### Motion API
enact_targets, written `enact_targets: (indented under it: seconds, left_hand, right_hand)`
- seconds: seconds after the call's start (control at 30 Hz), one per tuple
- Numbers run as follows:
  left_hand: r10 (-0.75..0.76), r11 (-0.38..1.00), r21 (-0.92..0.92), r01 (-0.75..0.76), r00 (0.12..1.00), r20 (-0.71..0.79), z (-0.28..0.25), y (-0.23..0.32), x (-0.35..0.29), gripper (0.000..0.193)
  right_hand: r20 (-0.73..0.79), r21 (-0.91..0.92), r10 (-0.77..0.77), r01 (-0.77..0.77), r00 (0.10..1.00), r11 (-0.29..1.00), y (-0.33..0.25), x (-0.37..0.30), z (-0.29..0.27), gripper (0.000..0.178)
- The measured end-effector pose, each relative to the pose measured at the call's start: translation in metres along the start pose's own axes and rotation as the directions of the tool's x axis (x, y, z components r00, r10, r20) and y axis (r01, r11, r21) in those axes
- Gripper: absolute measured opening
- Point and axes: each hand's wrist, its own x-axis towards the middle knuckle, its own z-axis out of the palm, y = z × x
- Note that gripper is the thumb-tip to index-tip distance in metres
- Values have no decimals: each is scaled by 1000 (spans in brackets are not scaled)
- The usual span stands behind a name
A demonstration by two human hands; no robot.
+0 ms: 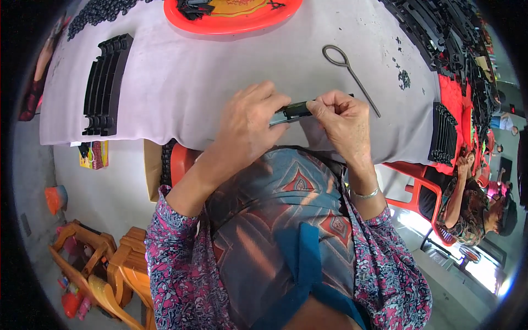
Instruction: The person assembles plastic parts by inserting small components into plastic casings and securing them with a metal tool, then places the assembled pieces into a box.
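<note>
From above, the left hand point(247, 124) and right hand point(342, 118) both pinch a small black part point(294, 110) over the surface point(220, 77) edge. A finished-looking black stack point(104, 85) lies left; loose pieces point(434, 27) wait right.

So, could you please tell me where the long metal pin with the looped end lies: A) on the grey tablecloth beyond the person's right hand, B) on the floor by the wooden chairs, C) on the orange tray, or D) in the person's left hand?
A: the metal pin lies flat on the grey tablecloth, just beyond the right hand, which together with the left hand pinches a small black part.
</note>
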Motion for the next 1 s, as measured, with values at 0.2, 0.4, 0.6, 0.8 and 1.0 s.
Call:
enact_targets:
  seconds: [0.2, 0.4, 0.6, 0.8, 1.0]
  left_hand:
    - [3, 1000, 4, -3, 1000, 9, 1, -2, -1, 25]
    - [-1, 1000, 13, 1, 1000, -15, 2, -1, -2, 25]
    - [-32, 999, -2, 32, 999, -17, 1, -1, -3, 26]
    - [-46, 999, 1, 46, 999, -4, 1, -1, -2, 27]
    - [-29, 1000, -10, 29, 999, 16, -1, -3, -2, 28]
  right_hand:
    - [-97, -77, -30, 23, 995, 997, -4, -2, 6, 17]
    - [-186, -38, -29, 22, 982, 999, -1, -7, 14, 18]
    - [-174, -12, 13, -15, 985, 1000, -3, -9, 13, 17]
    - [-205, -145, -64, 34, 977, 989, 1, -9, 17, 17]
    - [-195, -286, -91, 32, 977, 958, -8, -9, 14, 18]
